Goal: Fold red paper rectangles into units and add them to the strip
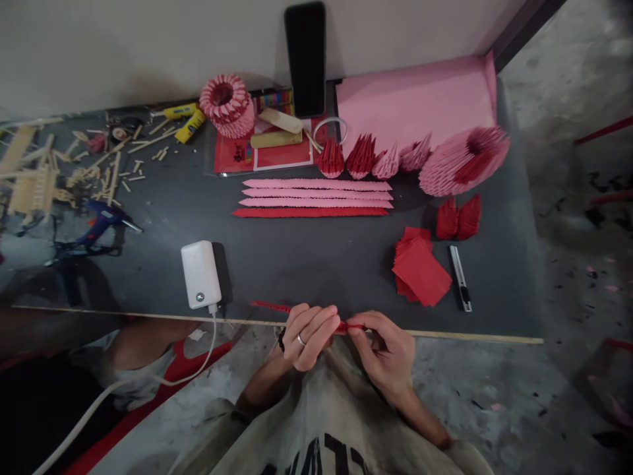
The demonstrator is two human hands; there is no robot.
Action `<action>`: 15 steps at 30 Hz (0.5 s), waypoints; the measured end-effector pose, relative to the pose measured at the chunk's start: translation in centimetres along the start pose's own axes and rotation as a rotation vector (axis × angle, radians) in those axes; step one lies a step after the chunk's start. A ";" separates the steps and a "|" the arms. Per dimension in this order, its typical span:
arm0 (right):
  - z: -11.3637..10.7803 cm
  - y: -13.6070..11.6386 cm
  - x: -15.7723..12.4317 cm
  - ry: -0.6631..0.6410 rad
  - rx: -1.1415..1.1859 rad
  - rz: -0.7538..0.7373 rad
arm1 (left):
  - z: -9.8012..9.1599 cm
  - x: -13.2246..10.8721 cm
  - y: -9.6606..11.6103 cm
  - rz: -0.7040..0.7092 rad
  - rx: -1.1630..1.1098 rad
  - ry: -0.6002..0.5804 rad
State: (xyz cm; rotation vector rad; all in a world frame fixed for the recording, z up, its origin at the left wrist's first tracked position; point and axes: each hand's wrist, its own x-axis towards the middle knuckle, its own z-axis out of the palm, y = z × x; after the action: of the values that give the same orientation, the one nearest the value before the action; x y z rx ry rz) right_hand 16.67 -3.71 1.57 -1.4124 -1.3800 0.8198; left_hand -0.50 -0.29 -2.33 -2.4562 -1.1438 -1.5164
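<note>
Pinching Close, With a Light Hand

A slim, toothed red paper strip is held at the near edge of the dark grey flat table, its left end poking out past the fingers. The left hand curls closed around it. The right hand narrows to a pinch, thumb against fingertips, on a small red paper end just beside the left. Whether that end belongs to the strip or is a separate piece, I cannot tell; the fingers cover the spot.

This looks like fine folding or fitting, so pressure probably matters most. The left grip would do best firm enough to stop twisting, soft enough to spare the ridges. The right pinch should work close to the left fingertips, since a long unsupported stretch would likely buckle. Lining up both hands before pressing should help the strip run straight. The 3 pink ridged paper strips and 1 red ridged paper strip, lying side by side beyond, offer a handy standard for evenness.
</note>
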 end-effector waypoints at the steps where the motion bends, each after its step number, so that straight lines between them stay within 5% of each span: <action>1: 0.0 0.0 -0.1 0.001 -0.001 0.003 | -0.1 0.1 0.0 0.012 0.002 -0.003; 15: -0.5 0.0 -0.2 -0.006 -0.049 -0.018 | -0.8 0.1 0.1 0.014 0.003 -0.044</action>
State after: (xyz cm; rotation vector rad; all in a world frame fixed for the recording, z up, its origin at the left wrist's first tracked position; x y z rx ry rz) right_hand 17.12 -4.03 1.66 -1.4345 -1.4242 0.7840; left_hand -0.99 -0.64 -1.79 -2.5026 -1.1320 -1.4622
